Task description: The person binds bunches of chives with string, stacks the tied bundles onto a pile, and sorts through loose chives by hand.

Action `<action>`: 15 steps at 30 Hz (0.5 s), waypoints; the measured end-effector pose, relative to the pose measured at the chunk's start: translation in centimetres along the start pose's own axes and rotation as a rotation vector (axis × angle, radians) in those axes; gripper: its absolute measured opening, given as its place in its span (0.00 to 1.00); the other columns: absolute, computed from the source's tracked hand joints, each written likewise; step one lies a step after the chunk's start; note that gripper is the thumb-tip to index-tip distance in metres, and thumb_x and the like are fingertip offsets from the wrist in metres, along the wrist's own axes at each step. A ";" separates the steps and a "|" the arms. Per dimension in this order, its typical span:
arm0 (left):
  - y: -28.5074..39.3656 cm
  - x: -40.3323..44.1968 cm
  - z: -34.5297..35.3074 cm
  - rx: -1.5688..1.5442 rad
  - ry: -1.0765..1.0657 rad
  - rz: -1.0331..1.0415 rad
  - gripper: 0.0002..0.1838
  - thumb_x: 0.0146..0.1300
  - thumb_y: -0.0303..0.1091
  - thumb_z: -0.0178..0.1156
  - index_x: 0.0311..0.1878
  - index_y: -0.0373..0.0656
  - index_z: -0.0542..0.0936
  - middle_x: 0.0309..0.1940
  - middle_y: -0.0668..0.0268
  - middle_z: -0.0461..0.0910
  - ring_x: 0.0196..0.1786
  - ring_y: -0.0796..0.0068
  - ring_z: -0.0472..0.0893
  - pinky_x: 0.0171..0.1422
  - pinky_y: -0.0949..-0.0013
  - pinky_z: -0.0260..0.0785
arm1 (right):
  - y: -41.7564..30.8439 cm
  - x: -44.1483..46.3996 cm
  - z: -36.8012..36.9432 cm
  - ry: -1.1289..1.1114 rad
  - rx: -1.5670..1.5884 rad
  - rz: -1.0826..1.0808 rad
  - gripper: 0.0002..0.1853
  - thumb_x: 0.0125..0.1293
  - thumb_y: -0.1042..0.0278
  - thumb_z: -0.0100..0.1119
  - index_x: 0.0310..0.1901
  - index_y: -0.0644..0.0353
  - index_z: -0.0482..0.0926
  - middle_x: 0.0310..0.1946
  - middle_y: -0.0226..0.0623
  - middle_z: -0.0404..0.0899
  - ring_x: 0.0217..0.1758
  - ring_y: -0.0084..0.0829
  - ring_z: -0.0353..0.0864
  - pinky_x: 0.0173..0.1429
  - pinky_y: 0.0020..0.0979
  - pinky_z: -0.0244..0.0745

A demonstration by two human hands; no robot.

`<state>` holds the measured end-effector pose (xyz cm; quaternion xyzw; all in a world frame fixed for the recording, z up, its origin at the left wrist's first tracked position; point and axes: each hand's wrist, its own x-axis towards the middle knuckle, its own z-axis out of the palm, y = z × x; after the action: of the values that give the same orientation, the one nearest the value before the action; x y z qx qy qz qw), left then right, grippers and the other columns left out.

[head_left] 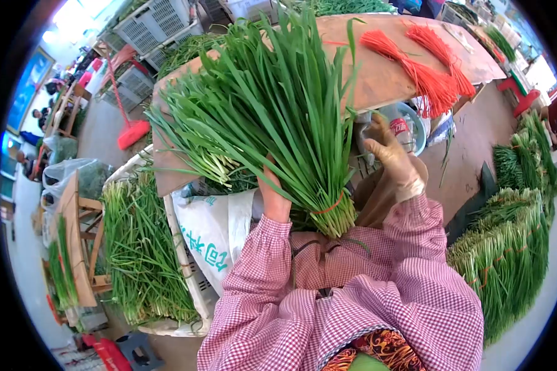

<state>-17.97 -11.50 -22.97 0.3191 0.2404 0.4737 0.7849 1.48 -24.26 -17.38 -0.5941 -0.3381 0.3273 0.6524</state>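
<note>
A large bunch of garlic chives lies with its leaves fanned over the table and its pale cut ends toward my body. A red tie circles the bunch near those ends. My left hand grips the bunch from its left side, the fingers partly hidden behind the leaves. To the right, my right hand is raised with fingers apart, holding nothing and not touching the chives. A few loose chives lie left of the bunch.
Two bundles of red ties lie on the tabletop. At left stands a white crate of loose chives beside a white sack. Tied bunches are stacked at right. A red broom and a blue basin are farther off.
</note>
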 end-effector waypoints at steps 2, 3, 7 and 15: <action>-0.1 -0.7 0.4 -0.076 -0.040 -0.002 0.18 0.66 0.36 0.50 0.54 0.36 0.69 0.46 0.63 0.74 0.45 0.72 0.76 0.49 0.70 0.72 | 1.0 0.2 3.1 -0.129 0.207 -0.061 0.48 0.48 0.70 0.68 0.67 0.65 0.47 0.60 0.44 0.62 0.63 0.35 0.61 0.66 0.31 0.53; -0.2 -0.8 1.1 0.037 -0.021 0.051 0.17 0.64 0.34 0.52 0.54 0.35 0.69 0.46 0.63 0.74 0.46 0.72 0.75 0.50 0.70 0.70 | 0.3 -0.3 4.9 -0.141 0.255 -0.011 0.48 0.47 0.72 0.69 0.67 0.65 0.47 0.60 0.43 0.62 0.62 0.34 0.62 0.66 0.31 0.55; -0.9 -1.0 1.6 0.370 -0.054 0.186 0.19 0.59 0.26 0.56 0.53 0.32 0.69 0.47 0.63 0.74 0.46 0.73 0.73 0.51 0.72 0.66 | 0.5 -0.3 8.8 -0.096 0.200 -0.074 0.48 0.44 0.74 0.71 0.65 0.66 0.49 0.54 0.41 0.69 0.55 0.31 0.70 0.60 0.28 0.63; 0.6 -0.9 2.3 0.153 0.137 0.098 0.16 0.58 0.23 0.56 0.51 0.34 0.71 0.44 0.64 0.75 0.43 0.73 0.75 0.50 0.70 0.69 | 3.2 -0.1 5.7 0.033 0.324 -0.098 0.17 0.55 0.71 0.64 0.47 0.63 0.74 0.39 0.31 0.78 0.39 0.22 0.75 0.43 0.25 0.73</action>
<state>-17.16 -12.73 -20.95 0.3563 0.3132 0.5124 0.7159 -3.36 -20.89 -20.21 -0.4693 -0.2986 0.3356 0.7602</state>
